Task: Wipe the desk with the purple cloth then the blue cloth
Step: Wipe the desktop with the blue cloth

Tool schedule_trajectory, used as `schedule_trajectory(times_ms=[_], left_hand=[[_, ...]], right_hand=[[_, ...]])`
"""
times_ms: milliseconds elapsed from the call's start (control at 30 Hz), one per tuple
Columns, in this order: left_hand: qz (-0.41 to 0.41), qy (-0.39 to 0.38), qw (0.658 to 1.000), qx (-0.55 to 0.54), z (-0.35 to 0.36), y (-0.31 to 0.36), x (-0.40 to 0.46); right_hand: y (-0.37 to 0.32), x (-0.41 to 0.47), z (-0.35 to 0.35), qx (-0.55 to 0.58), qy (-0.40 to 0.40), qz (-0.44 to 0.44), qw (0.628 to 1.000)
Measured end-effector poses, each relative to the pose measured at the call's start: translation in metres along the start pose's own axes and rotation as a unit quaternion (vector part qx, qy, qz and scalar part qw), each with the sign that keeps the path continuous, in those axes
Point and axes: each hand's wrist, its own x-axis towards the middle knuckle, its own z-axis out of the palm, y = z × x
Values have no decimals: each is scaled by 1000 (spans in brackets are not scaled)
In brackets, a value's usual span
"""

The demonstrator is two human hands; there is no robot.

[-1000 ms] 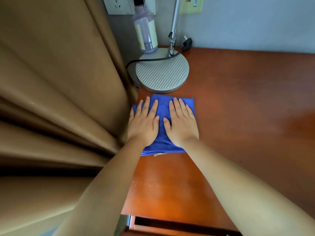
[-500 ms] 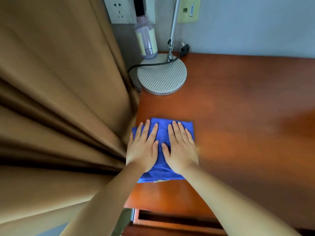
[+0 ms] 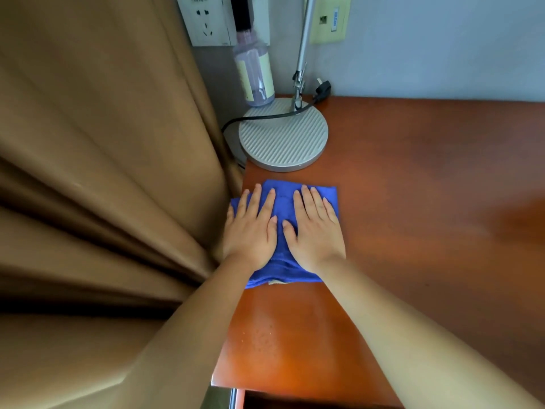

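Hands (image 3: 283, 231) flat, hiding most of blue cloth (image 3: 281, 202).

No legible text anywhere. Bottle (image 3: 255, 75) at the back has a pale yellow label, print too blurred to read. Yellow-green wall plate (image 3: 329, 20) right of the lamp pole carries a small blue-and-white sticker and a dark mark, both too small to make out. White wall socket (image 3: 206, 20) has a faint line of marking along its top edge, unreadable. Nothing printed on the blue cloth (image 3: 283, 202) or lamp base (image 3: 283, 140).
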Motion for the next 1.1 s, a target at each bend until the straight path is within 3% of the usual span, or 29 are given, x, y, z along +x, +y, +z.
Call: schedule_trajectory(times_ms=[333,733,1100], left_hand=[[38,-26,999,-3,10,2,-92],[26,-3,1000,-9,3,-1,-33],[14,-1,1000,8,16,0,-86]], right_hand=[[-18,-98,2,-17,-24,16,999],[-11,-38,0,-15,4,13,1000],[-15,-87,0,39,9,-23,999]])
